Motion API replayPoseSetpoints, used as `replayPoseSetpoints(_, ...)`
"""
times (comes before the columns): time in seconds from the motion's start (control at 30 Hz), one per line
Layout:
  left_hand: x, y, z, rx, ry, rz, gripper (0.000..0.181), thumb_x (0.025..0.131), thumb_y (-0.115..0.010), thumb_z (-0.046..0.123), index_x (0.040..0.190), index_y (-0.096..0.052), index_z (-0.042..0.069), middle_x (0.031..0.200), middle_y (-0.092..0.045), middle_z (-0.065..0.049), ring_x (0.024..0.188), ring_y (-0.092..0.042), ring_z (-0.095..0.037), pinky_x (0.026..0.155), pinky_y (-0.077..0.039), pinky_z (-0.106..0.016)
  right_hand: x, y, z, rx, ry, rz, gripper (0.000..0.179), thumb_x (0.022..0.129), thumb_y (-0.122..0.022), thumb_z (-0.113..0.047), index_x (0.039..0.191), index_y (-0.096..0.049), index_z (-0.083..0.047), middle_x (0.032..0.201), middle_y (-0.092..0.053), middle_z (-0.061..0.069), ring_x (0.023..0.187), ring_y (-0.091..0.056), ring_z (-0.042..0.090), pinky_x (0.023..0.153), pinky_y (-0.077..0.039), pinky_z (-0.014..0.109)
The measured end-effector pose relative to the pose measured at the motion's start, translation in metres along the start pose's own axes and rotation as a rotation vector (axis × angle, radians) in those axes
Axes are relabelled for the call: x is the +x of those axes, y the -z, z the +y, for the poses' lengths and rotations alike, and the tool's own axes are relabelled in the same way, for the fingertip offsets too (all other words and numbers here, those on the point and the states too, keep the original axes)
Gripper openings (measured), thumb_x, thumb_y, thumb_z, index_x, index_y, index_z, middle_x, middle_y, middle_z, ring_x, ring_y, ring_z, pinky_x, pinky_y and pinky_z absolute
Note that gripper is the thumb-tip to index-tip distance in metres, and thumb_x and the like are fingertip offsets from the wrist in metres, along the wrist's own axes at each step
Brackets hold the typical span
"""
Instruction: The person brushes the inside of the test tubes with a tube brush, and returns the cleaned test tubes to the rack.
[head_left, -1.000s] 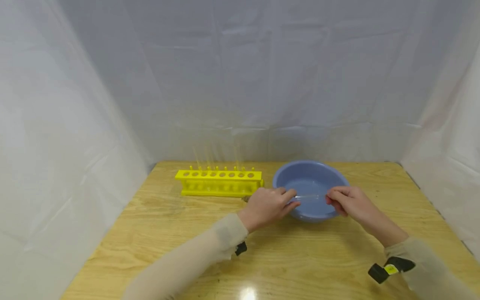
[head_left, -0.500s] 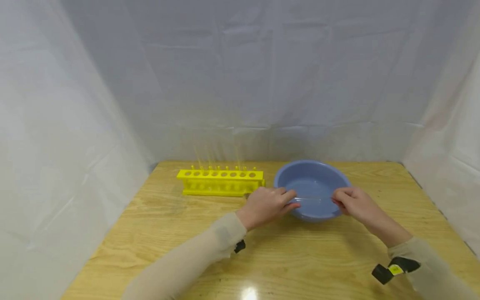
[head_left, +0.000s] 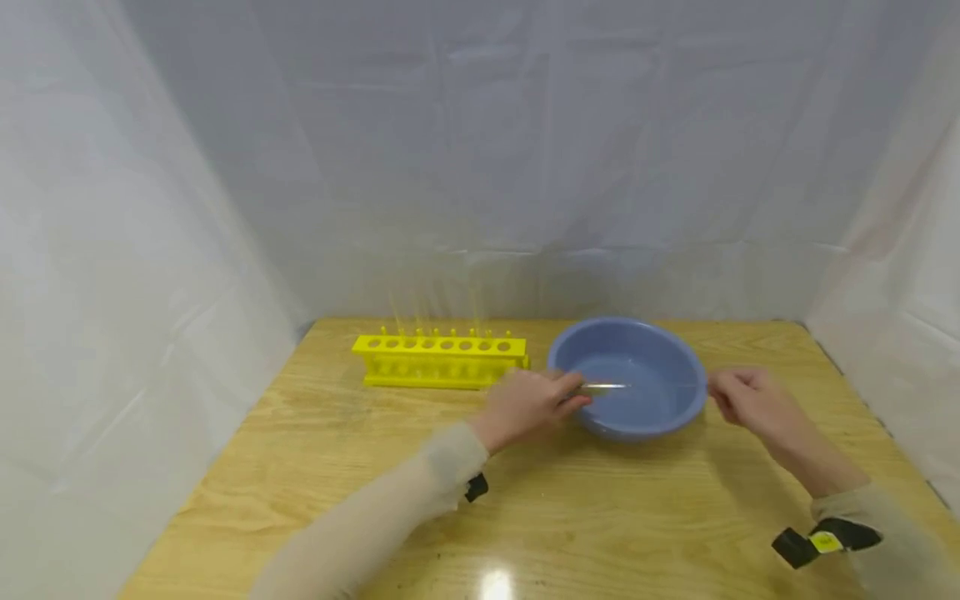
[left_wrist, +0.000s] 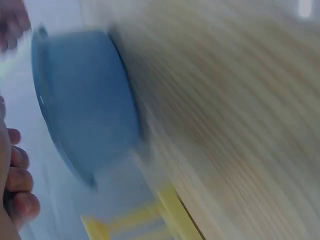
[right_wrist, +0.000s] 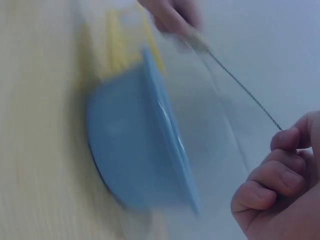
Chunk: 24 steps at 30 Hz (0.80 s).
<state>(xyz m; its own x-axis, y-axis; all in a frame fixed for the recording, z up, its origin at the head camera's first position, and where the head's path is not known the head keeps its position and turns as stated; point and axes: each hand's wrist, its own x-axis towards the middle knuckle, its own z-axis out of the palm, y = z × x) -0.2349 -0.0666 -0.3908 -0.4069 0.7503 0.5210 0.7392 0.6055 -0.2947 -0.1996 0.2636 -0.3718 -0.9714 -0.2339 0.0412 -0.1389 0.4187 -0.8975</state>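
My left hand (head_left: pixel 528 402) grips a shiny clear glass piece, seemingly a test tube (head_left: pixel 606 386), which sticks out rightward over the blue basin (head_left: pixel 630 430). Most of the tube is hidden in the fingers. A thin twisted wire (right_wrist: pixel 245 90), like a test tube brush's handle, runs between both hands in the right wrist view. My right hand (head_left: pixel 761 408) pinches its end with thumb and forefinger, just right of the basin. A blurred beige bit (right_wrist: pixel 197 40), perhaps bristles, shows at the left hand. Fingertips of the left hand appear curled in the left wrist view.
A yellow test tube rack (head_left: pixel 438 348) stands left of the basin, with several thin clear tubes or rods rising faintly behind its holes. The wooden table (head_left: pixel 600 517) is bounded by white sheeting (head_left: pixel 487 167) at back and sides.
The right hand has moved right, away from the left hand, and more wire shows between them. A brown bit beside the left hand, near the rack, is no longer visible. The left hand has barely moved.
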Motion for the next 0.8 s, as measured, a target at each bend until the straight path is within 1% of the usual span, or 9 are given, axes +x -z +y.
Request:
replayPoseSetpoints(0.07, -0.006, 0.002, -0.006, -0.014, 0.04, -0.023, 0.024, 0.098, -0.064, 0.043, 0.101, -0.061, 0.02, 0.068, -0.061, 0.008, 0.048, -0.051, -0.005, 0.041, -0.036, -0.02, -0.005, 0.012, 0.006, -0.021, 0.005, 0.04, 0.054, 0.11, -0.038, -0.033, 0.069, -0.038, 0.002, 0.053, -0.027, 0.002, 0.048, -0.029, 0.023, 0.057, -0.033, 0.033)
replayPoseSetpoints(0.13, -0.011, 0.004, -0.01, -0.017, 0.057, -0.034, 0.023, 0.097, -0.065, 0.042, 0.101, -0.062, 0.02, 0.07, -0.063, 0.008, 0.049, -0.052, -0.004, 0.04, -0.035, -0.02, -0.008, 0.021, 0.01, -0.041, 0.016, 0.057, 0.058, 0.11, -0.036, -0.037, 0.069, -0.035, 0.003, 0.054, -0.024, 0.005, 0.048, -0.027, 0.027, 0.059, -0.033, 0.034)
replayPoseSetpoints(0.23, -0.014, 0.004, -0.013, -0.022, 0.037, -0.035, 0.023, 0.098, -0.064, 0.042, 0.103, -0.063, 0.02, 0.072, -0.065, 0.008, 0.049, -0.051, -0.002, 0.039, -0.033, -0.018, -0.009, 0.026, 0.013, -0.052, 0.021, 0.042, 0.058, 0.11, -0.037, -0.038, 0.069, -0.036, 0.004, 0.054, -0.024, 0.007, 0.049, -0.026, 0.029, 0.06, -0.034, 0.034)
replayPoseSetpoints(0.37, -0.016, 0.001, -0.013, 0.0, 0.026, -0.047, 0.024, 0.1, -0.06, 0.045, 0.104, -0.062, 0.021, 0.071, -0.064, 0.008, 0.047, -0.049, -0.002, 0.038, -0.03, -0.017, -0.009, 0.03, 0.015, -0.058, 0.022, 0.041, 0.057, 0.11, -0.038, -0.036, 0.069, -0.036, 0.004, 0.054, -0.024, 0.007, 0.049, -0.025, 0.029, 0.058, -0.033, 0.034)
replayPoseSetpoints(0.43, -0.017, 0.001, -0.014, -0.008, 0.032, -0.058, 0.025, 0.099, -0.062, 0.044, 0.105, -0.063, 0.02, 0.073, -0.066, 0.007, 0.047, -0.051, -0.003, 0.039, -0.032, -0.017, -0.01, 0.034, 0.017, -0.054, 0.037, 0.055, 0.055, 0.11, -0.037, -0.034, 0.069, -0.035, 0.004, 0.055, -0.023, 0.007, 0.049, -0.025, 0.03, 0.058, -0.032, 0.035)
replayPoseSetpoints(0.57, -0.02, 0.003, -0.017, -0.023, 0.067, -0.09, 0.027, 0.098, -0.063, 0.044, 0.11, -0.064, 0.02, 0.08, -0.07, 0.007, 0.053, -0.059, -0.004, 0.042, -0.039, -0.017, -0.012, 0.045, 0.022, -0.05, 0.048, 0.109, 0.055, 0.11, -0.036, -0.033, 0.07, -0.037, 0.004, 0.056, -0.025, 0.007, 0.05, -0.026, 0.03, 0.058, -0.029, 0.035)
replayPoseSetpoints(0.6, -0.02, 0.003, -0.017, -0.024, 0.074, -0.1, 0.028, 0.098, -0.064, 0.044, 0.111, -0.064, 0.02, 0.082, -0.071, 0.007, 0.055, -0.06, -0.004, 0.043, -0.04, -0.017, -0.013, 0.048, 0.024, -0.057, 0.051, 0.112, 0.055, 0.11, -0.036, -0.033, 0.07, -0.037, 0.004, 0.056, -0.025, 0.007, 0.05, -0.027, 0.03, 0.058, -0.028, 0.035)
replayPoseSetpoints(0.7, -0.02, 0.005, -0.018, -0.015, 0.066, -0.118, 0.028, 0.098, -0.063, 0.045, 0.111, -0.063, 0.02, 0.081, -0.071, 0.007, 0.055, -0.061, -0.005, 0.042, -0.039, -0.017, -0.016, 0.054, 0.025, -0.087, 0.034, 0.111, 0.056, 0.11, -0.036, -0.035, 0.07, -0.039, 0.005, 0.056, -0.026, 0.007, 0.05, -0.028, 0.029, 0.058, -0.027, 0.035)
replayPoseSetpoints(0.8, -0.019, 0.006, -0.019, -0.019, 0.054, -0.112, 0.028, 0.098, -0.063, 0.044, 0.11, -0.064, 0.019, 0.081, -0.071, 0.006, 0.054, -0.06, -0.004, 0.041, -0.036, -0.015, -0.016, 0.058, 0.025, -0.132, 0.029, 0.103, 0.056, 0.11, -0.034, -0.035, 0.072, -0.039, 0.005, 0.056, -0.026, 0.007, 0.049, -0.029, 0.028, 0.059, -0.026, 0.035)
